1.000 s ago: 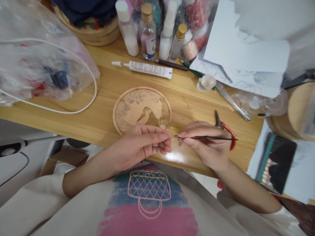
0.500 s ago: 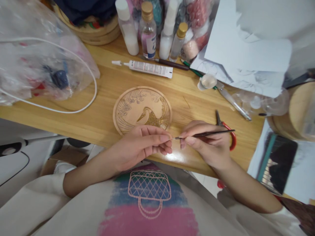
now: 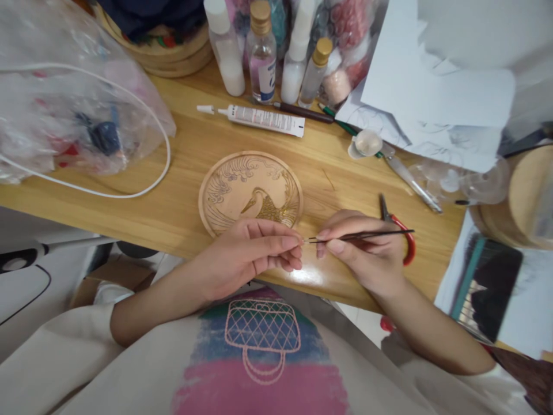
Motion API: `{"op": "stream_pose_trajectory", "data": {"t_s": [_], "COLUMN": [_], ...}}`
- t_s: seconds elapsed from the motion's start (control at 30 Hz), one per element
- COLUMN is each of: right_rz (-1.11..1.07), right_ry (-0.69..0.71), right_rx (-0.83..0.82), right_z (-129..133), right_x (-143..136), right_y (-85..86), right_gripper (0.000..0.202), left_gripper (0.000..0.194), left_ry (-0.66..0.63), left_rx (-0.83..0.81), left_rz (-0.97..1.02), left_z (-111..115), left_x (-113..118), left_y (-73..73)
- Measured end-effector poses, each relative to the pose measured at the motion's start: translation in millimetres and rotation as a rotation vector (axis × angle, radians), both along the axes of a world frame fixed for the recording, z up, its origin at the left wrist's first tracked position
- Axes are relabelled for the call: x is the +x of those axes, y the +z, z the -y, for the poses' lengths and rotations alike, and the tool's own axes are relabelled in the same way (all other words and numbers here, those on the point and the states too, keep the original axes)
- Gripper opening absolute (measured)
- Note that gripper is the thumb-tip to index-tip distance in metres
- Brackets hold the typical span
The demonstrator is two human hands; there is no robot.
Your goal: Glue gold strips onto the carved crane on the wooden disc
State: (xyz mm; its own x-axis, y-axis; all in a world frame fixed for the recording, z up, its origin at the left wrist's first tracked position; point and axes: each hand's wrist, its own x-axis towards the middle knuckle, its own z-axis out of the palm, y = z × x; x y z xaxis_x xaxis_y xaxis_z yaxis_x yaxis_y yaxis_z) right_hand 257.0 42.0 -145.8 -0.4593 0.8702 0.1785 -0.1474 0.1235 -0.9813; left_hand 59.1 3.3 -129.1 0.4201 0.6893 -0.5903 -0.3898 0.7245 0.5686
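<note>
Black tweezers point(image 3: 367, 234) are pinched in my right hand point(image 3: 363, 248), their tips pointing left and slightly parted. Those tips meet the fingertips of my left hand point(image 3: 254, 251), where thumb and forefinger pinch something too small to make out. Just beyond my left hand lies a round wooden plate point(image 3: 235, 180) with a carved wave pattern and a gold-lined crane; my fingers hide its lower edge. Red-handled scissors point(image 3: 408, 253) lie partly behind my right hand.
At the back stand several bottles point(image 3: 262, 69), with a white tube point(image 3: 265, 119) and a brown-handled tool point(image 3: 305, 112) before them. A plastic bag point(image 3: 56, 115) and white cable point(image 3: 166, 155) lie left. Papers point(image 3: 432, 98), a pen-like knife point(image 3: 412, 181) and a phone point(image 3: 495, 288) are right.
The tweezer tips have parted slightly at my left fingertips. Both hands stay almost in place, and the view has shifted very little.
</note>
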Motion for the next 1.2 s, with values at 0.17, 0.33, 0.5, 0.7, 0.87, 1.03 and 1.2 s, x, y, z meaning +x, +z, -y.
{"op": "stream_pose_trajectory", "data": {"t_s": [0.17,0.33,0.5,0.7,0.87,1.03,1.2], "right_rz": [0.054,0.088,0.094,0.104,0.104,0.099,0.095], "right_ry": [-0.014,-0.035,-0.037,-0.055,-0.082,-0.09,-0.062], "right_rx": [0.059,0.067,0.087,0.105,0.12,0.117,0.109], "right_z": [0.0,0.4,1.6,3.5,3.9,3.6,3.4], "right_x": [0.5,-1.4,-0.8,1.3,0.9,0.7,1.6], "right_y": [2.6,6.1,6.9,5.2,4.8,3.6,4.5], "right_gripper": [0.021,0.019,0.021,0.025,0.027,0.026,0.023], "left_gripper": [0.009,0.012,0.014,0.014,0.016,0.015,0.013], "left_ry": [0.007,0.01,0.036,0.033,0.02,0.02,0.015], "left_rx": [0.011,-0.039,-0.067,-0.049,-0.047,-0.047,-0.052], "left_rz": [-0.009,-0.041,0.012,0.019,0.006,0.02,0.021], "left_z": [-0.6,-1.6,-2.2,-2.1,-2.4,-2.5,-2.3], "left_x": [0.8,2.4,2.8,2.7,2.9,2.9,3.0], "left_y": [1.7,5.6,5.0,3.4,2.2,2.3,2.7]}}
